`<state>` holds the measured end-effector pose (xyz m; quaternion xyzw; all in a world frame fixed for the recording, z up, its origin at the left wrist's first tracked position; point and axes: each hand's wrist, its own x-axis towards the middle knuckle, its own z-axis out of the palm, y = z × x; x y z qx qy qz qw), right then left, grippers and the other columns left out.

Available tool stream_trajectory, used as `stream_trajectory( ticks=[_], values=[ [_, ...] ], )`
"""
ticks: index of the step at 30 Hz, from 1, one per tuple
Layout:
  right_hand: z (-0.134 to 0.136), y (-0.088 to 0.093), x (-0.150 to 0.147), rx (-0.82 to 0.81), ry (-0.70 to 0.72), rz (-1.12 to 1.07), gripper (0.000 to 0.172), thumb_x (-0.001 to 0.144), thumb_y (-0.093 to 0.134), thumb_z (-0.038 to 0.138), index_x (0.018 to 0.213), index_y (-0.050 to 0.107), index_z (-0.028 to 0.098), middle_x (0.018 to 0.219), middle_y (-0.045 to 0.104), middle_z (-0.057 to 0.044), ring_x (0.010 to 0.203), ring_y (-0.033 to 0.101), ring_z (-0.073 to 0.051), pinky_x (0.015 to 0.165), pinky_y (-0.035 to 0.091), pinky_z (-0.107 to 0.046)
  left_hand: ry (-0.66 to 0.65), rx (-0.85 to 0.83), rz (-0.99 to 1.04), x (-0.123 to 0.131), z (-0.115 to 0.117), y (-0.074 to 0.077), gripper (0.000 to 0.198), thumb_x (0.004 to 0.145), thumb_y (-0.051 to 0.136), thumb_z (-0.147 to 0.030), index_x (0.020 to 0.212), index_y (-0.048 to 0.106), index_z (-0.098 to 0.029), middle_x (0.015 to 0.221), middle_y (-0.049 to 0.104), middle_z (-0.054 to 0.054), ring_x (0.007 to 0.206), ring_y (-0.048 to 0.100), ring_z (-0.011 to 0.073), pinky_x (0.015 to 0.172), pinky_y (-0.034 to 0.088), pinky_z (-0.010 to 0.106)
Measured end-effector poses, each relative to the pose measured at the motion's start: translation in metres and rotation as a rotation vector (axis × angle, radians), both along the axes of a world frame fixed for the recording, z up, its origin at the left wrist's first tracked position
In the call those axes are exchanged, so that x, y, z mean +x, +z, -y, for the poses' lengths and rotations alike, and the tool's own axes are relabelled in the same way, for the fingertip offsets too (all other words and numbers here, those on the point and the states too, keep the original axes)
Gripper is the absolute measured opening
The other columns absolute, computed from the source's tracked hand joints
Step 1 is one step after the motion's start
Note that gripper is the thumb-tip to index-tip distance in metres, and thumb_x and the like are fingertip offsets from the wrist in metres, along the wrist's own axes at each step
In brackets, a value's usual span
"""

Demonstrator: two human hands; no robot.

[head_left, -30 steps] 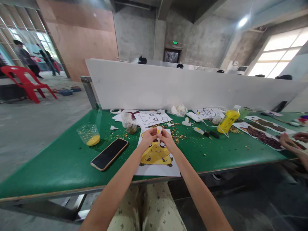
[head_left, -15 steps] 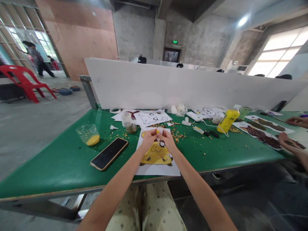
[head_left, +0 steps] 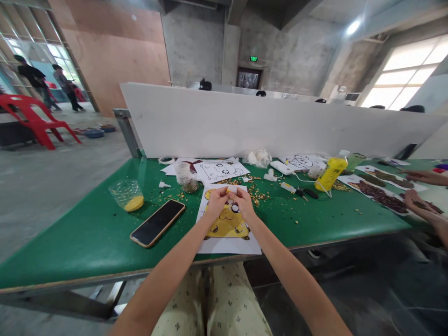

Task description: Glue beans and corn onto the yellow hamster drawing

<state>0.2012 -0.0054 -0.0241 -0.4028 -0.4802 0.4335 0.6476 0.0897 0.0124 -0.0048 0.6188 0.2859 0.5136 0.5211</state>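
My left hand (head_left: 218, 201) and my right hand (head_left: 242, 201) are closed together at the fingertips on a small white-and-yellow object (head_left: 231, 190), mostly covered by my fingers. They are above a paper sheet with a yellow cartoon animal picture (head_left: 227, 226). The picture has large eyes, dark feet and a yellow-filled body; my hands hide part of its head. Scattered yellow and brown grains (head_left: 257, 195) lie beside the sheet. To the left is a black-screened phone (head_left: 158, 223) in a tan-edged case. A clear plastic cup (head_left: 128, 196) with yellow material stands farther left.
Behind are outline drawings (head_left: 220, 169), a clear jar (head_left: 186, 176), crumpled tissue (head_left: 258, 158) and a white nozzle (head_left: 164, 185). On the right are a small white bottle (head_left: 288, 187), keys (head_left: 301, 193), a yellow drink bottle (head_left: 331, 172) and a co-worker's hands (head_left: 418, 200). A white partition (head_left: 245, 123) borders the table.
My hands stay together on the small object, with only a slight shift. In the left background, a second person comes into sight. One of the co-worker's hands at right has moved left.
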Motion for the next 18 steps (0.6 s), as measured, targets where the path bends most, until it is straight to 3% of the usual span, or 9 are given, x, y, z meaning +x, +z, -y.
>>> stream_trajectory(
  ticks=[5,9,11,14,18],
  values=[
    [0.001,0.001,-0.004,0.001,-0.018,-0.012,0.023,0.064,0.068,0.034,0.081,0.061,0.019,0.069,0.056,0.003,0.059,0.050,-0.010,0.055,0.040,-0.023,-0.011,-0.033,0.031,0.002,-0.005,-0.004,0.009,0.063,0.059,-0.018,0.068,0.064,-0.012,0.061,0.058,-0.002,0.057,0.046,0.0097,0.054,0.037,0.020],
    [0.003,0.004,-0.006,0.000,-0.043,-0.034,0.037,0.066,0.067,0.033,0.101,0.058,0.025,0.096,0.061,0.001,0.082,0.056,-0.013,0.068,0.044,-0.023,-0.074,-0.102,0.058,0.000,-0.008,-0.004,0.022,0.062,0.066,-0.020,0.082,0.065,-0.014,0.073,0.063,0.001,0.065,0.052,0.0117,0.059,0.040,0.022],
    [0.003,0.005,-0.004,-0.012,-0.042,-0.050,0.035,0.067,0.066,0.034,0.100,0.059,0.025,0.099,0.061,0.000,0.088,0.056,-0.015,0.072,0.045,-0.024,-0.140,-0.160,0.061,-0.002,-0.008,-0.002,0.029,0.061,0.069,-0.024,0.089,0.065,-0.013,0.078,0.065,0.003,0.068,0.056,0.0132,0.062,0.042,0.023],
    [0.003,0.007,0.002,-0.045,-0.014,-0.086,0.031,0.067,0.066,0.038,0.093,0.062,0.022,0.091,0.063,0.000,0.082,0.057,-0.015,0.069,0.045,-0.025,-0.267,-0.250,0.057,-0.006,-0.006,0.002,0.038,0.064,0.071,-0.030,0.095,0.065,-0.011,0.084,0.065,0.008,0.073,0.059,0.0156,0.067,0.045,0.026],
    [0.004,0.009,0.008,-0.082,0.055,-0.127,0.037,0.069,0.062,0.046,0.096,0.063,0.021,0.091,0.065,-0.002,0.074,0.058,-0.015,0.063,0.046,-0.026,-0.379,-0.313,0.054,-0.012,-0.005,0.006,0.040,0.068,0.069,-0.039,0.097,0.065,-0.011,0.087,0.065,0.011,0.075,0.061,0.0160,0.071,0.047,0.028]
  ],
)
